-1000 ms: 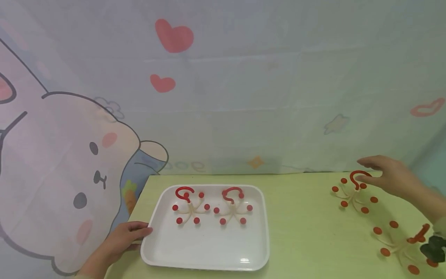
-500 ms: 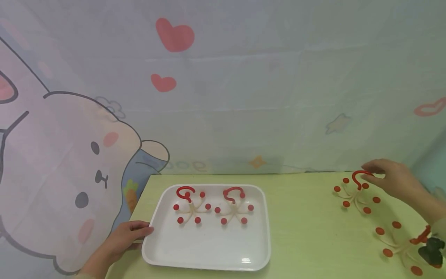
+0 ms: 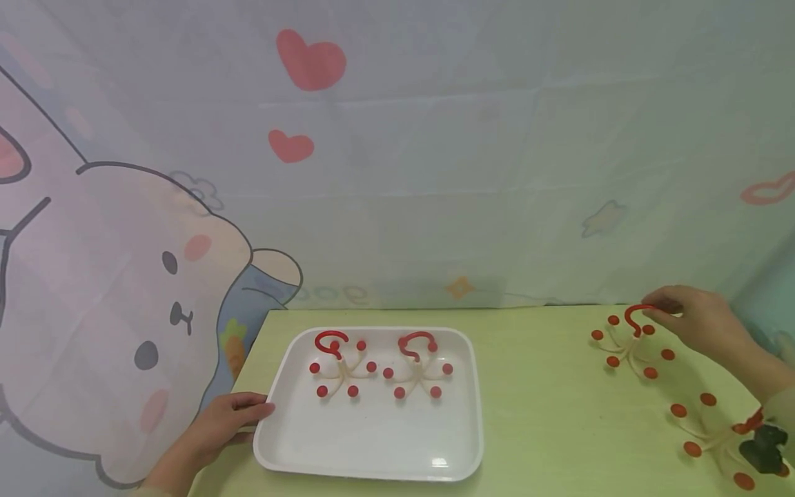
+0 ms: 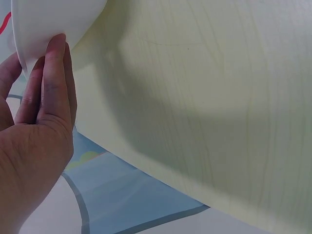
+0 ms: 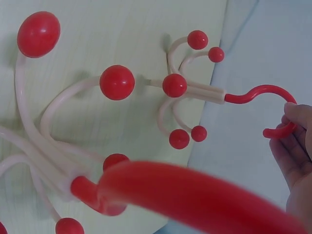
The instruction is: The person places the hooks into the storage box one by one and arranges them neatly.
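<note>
My right hand (image 3: 702,314) pinches the curved red hook (image 5: 265,89) of a hanger between thumb and fingers. This hanger (image 3: 630,348) has a cream stem and several curved arms tipped with red balls, and stands hook-up near the table's back edge. At the far left my left hand (image 3: 226,417) grips the rim of a white tray (image 3: 366,442), thumb on top and fingers (image 4: 54,83) underneath. Two hangers of the same kind, a left one (image 3: 341,373) and a right one (image 3: 417,373), stand side by side in the tray's back half.
A fourth such hanger (image 3: 714,438) stands at the front right, partly hidden by a dark object (image 3: 765,449) at my right wrist; its red hook (image 5: 195,187) looms close in the right wrist view. The pale green table (image 3: 540,414) meets a printed curtain (image 3: 435,228) at the back.
My right thumb and fingers have closed on the red hook. The held hanger has shifted very slightly left. My left hand stays on the tray.
</note>
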The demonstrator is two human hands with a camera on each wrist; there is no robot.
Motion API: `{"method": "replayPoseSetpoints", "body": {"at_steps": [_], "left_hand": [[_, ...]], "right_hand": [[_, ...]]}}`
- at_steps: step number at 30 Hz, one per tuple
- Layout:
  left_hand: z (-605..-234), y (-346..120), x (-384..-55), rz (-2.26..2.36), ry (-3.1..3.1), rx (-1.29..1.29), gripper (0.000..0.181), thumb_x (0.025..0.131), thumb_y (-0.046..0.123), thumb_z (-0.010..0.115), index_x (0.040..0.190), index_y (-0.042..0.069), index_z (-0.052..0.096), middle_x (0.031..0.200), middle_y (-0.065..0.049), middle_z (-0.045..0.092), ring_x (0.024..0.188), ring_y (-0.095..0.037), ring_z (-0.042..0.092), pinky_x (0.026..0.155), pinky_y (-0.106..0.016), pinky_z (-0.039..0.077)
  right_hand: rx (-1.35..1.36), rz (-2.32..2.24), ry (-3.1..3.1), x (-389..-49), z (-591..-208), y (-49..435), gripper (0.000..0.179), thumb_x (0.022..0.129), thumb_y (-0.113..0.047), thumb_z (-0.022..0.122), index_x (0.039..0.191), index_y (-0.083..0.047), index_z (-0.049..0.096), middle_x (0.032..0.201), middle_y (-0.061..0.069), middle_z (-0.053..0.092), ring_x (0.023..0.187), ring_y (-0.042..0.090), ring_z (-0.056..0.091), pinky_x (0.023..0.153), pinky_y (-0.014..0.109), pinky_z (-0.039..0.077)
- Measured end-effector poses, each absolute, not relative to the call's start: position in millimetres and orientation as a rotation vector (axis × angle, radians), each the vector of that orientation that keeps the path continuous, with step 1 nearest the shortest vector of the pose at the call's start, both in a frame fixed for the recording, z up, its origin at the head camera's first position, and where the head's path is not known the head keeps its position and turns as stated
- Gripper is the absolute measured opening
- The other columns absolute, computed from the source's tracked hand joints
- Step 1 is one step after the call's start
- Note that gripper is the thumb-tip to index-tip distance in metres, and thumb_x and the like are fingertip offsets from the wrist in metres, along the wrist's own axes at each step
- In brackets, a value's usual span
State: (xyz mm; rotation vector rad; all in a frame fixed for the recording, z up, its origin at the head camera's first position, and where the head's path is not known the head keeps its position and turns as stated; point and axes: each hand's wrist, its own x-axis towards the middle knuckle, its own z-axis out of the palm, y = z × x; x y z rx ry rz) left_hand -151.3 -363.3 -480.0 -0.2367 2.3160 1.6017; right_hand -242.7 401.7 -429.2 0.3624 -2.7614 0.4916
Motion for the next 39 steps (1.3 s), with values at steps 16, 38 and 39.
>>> {"method": "replayPoseSetpoints", "body": {"at_steps": [16,38,39], "left_hand": [[-480,-361,-152,1.598,2.327,-0.275,0.04,0.103,0.016,0.072,0.126,-0.015,0.065,0.112,-0.009,0.074,0.097,-0.019,0.073,0.085,-0.04,0.067],[-480,-362,-150,1.593,2.327,-0.261,0.044,0.102,0.018,0.074,0.128,-0.016,0.064,0.115,-0.012,0.074,0.099,-0.021,0.074,0.086,-0.04,0.067],[-480,-362,-151,1.592,2.328,-0.262,0.044,0.102,0.018,0.074,0.128,-0.016,0.064,0.116,-0.012,0.074,0.099,-0.022,0.074,0.086,-0.04,0.067]], "right_hand": [[0.457,0.55,-2.743,-235,-395,367,0.017,0.094,-0.019,0.085,0.109,-0.014,0.081,0.095,-0.006,0.078,0.088,0.022,0.074,0.07,0.034,0.056],[0.652,0.924,-2.571,-218,-338,273,0.017,0.092,-0.014,0.087,0.107,-0.02,0.082,0.093,-0.008,0.079,0.085,-0.004,0.071,0.072,0.012,0.055],[0.662,0.945,-2.569,-217,-336,269,0.017,0.092,-0.014,0.087,0.107,-0.02,0.082,0.094,-0.008,0.079,0.085,-0.003,0.072,0.073,0.012,0.056]]}}
